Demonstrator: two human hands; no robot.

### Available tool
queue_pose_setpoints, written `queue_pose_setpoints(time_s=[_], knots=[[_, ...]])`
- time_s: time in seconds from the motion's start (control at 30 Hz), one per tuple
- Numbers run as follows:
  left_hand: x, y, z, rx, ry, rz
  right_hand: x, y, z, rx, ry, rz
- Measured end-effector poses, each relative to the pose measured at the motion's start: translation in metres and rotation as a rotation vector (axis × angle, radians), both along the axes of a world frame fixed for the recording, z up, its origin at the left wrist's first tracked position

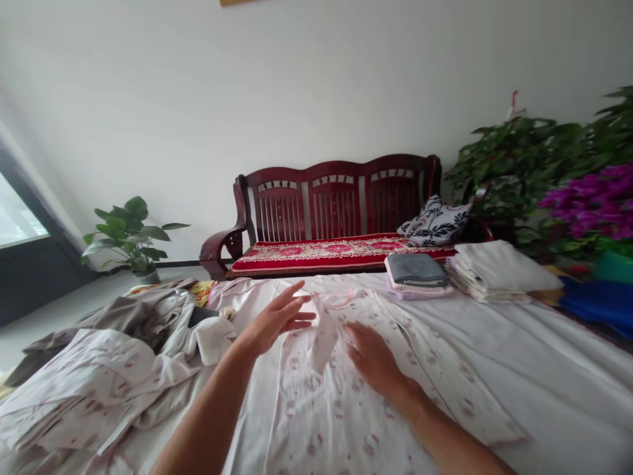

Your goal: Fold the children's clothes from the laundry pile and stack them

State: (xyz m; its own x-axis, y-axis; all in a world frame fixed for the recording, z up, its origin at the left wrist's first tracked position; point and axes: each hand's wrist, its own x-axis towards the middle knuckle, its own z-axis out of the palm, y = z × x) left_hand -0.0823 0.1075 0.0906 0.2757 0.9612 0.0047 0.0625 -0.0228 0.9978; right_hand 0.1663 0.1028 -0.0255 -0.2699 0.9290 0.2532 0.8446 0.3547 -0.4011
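Note:
A white shirt (341, 409) with a small printed pattern and pink trim at its collar lies spread on the bed in front of me. One sleeve stretches out to the right. Near the collar, a loose front edge of the shirt stands up in a fold. My left hand (279, 322) is just left of this fold, its fingers spread and holding nothing. On the right of the fold, my right hand (374, 359) rests on the shirt front with bent, parted fingers. Its fingertips touch the cloth, and part of them is hard to see.
Rumpled clothes (99, 376) are heaped at the left. Folded grey cloth (418, 269) and a white folded stack (499, 267) sit at the far right of the white sheet (554, 376). Beyond stand a wooden bench (333, 198), a potted plant (131, 237) and purple flowers (593, 201).

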Motion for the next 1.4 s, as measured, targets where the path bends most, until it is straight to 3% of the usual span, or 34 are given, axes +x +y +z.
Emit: queue_pose_setpoints(time_s=[0.07, 0.2, 0.27, 0.37, 0.5, 0.63, 0.8, 0.9, 1.03, 1.13, 1.27, 1.4], knots=[[0.003, 0.005, -0.016, 0.009, -0.022, 0.015, 0.005, 0.003, 0.0, -0.035, 0.159, -0.076], [-0.01, 0.022, -0.061, 0.146, 0.312, 0.349, 0.014, 0.006, 0.004, -0.1, 0.447, -0.167], [-0.015, 0.026, -0.079, 0.26, 0.492, 0.389, 0.016, 0.004, 0.006, -0.065, 0.489, -0.193], [-0.013, 0.023, -0.092, 0.398, 0.74, 0.355, 0.013, -0.003, 0.011, 0.095, 0.423, -0.135], [0.0, 0.013, -0.092, 0.48, 1.027, 0.375, 0.006, -0.016, 0.023, 0.25, 0.242, 0.101], [0.005, 0.011, -0.094, 0.453, 1.166, 0.336, 0.005, -0.022, 0.028, 0.181, 0.079, 0.227], [-0.004, 0.014, -0.102, 0.49, 1.198, 0.312, 0.006, -0.019, 0.023, 0.173, 0.033, 0.312], [-0.009, 0.014, -0.103, 0.489, 1.194, 0.317, 0.007, -0.012, 0.019, 0.139, 0.245, 0.161], [-0.012, 0.011, -0.096, 0.435, 1.195, 0.361, 0.021, 0.007, 0.013, 0.043, 0.88, -0.247], [-0.013, 0.009, -0.093, 0.404, 1.223, 0.379, 0.035, 0.021, 0.01, -0.037, 1.159, -0.418], [-0.011, 0.008, -0.093, 0.429, 1.25, 0.383, 0.044, 0.03, 0.008, -0.246, 1.234, -0.466], [-0.009, 0.007, -0.093, 0.51, 1.186, 0.286, 0.042, 0.031, 0.002, -0.098, 1.017, -0.389]])
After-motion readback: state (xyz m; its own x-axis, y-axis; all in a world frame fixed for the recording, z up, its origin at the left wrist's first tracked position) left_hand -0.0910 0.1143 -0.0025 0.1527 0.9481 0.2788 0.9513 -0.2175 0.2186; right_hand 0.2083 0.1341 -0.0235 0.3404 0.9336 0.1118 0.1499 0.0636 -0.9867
